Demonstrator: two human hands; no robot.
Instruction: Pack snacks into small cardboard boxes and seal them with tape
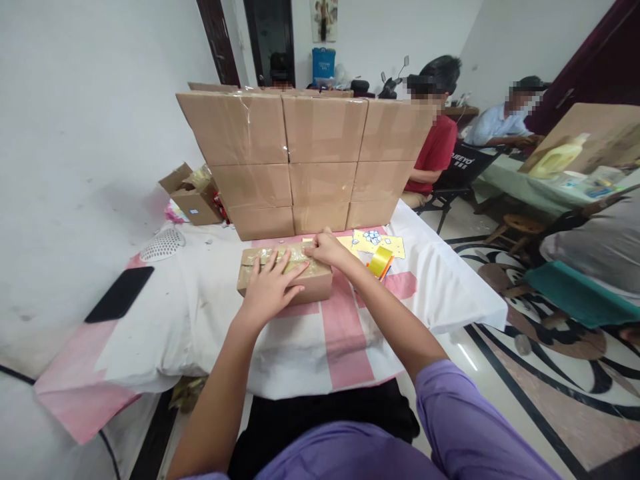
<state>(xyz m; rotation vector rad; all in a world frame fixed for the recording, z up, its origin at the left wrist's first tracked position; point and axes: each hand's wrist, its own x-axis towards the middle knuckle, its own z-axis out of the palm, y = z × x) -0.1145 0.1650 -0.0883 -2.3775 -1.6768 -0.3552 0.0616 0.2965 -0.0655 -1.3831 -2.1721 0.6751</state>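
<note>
**Both hands on the small box**

From my feed, the small box (pixel 316 283) sits mid-table on the pink-and-white cloth (pixel 345 333), just in front of the stacked cartons (pixel 320 160). Left hand (pixel 270 288) lies flat on its taped top, fingers spread, gripping nothing. Right hand (pixel 327 249) curls onto the far right edge; I can't tell if it pinches anything. The yellow tape roll (pixel 381 261) lies just beside it.

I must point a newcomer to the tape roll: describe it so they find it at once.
Start at the wall of stacked cardboard boxes on the cloth-covered table. In front of it lies a yellow sheet, with the tape roll at its near edge, right of the right hand. It is the only round, glossy yellow thing there.
</note>
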